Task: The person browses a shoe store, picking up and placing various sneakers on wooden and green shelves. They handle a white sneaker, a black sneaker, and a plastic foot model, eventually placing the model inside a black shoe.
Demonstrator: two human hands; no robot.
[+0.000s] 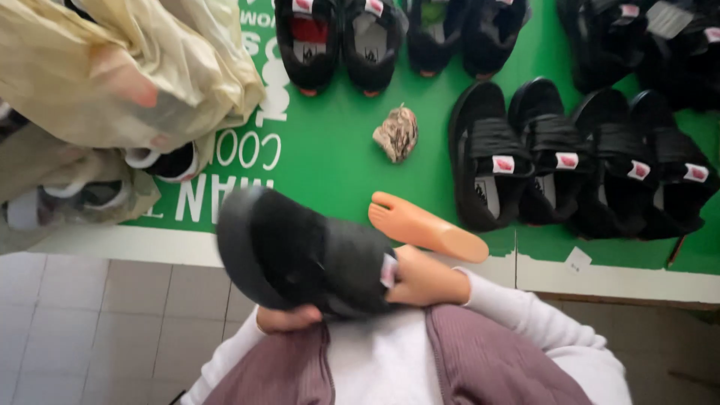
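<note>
While both hands are raised close to the chest, a black sandal (304,255) is held between them, sole edge turned toward the camera; the left hand (289,319) cups it from beneath, fingers curled under the lower rim; the right hand (424,279) grips the strap end beside a small red-and-white tag; both hands are closed on the sandal, neither released. Judged from its look, the sandal is light, with a thick foam-like sole that should flex a little and fabric straps that are soft; hold is best taken at the sole edges, as now, since the straps would give under a pinch; nothing about it appears fragile or slippery.

Just beyond the right hand lies a flesh-coloured foot form (424,227) on the green surface (330,150); farther out sits a crumpled wad of paper (397,133). Beyond and to the right of the hands stand rows of matching black sandals (577,161); beyond the left hand, pale plastic bags (112,67) hold more footwear; a tiled floor (97,315) lies below the left hand.
</note>
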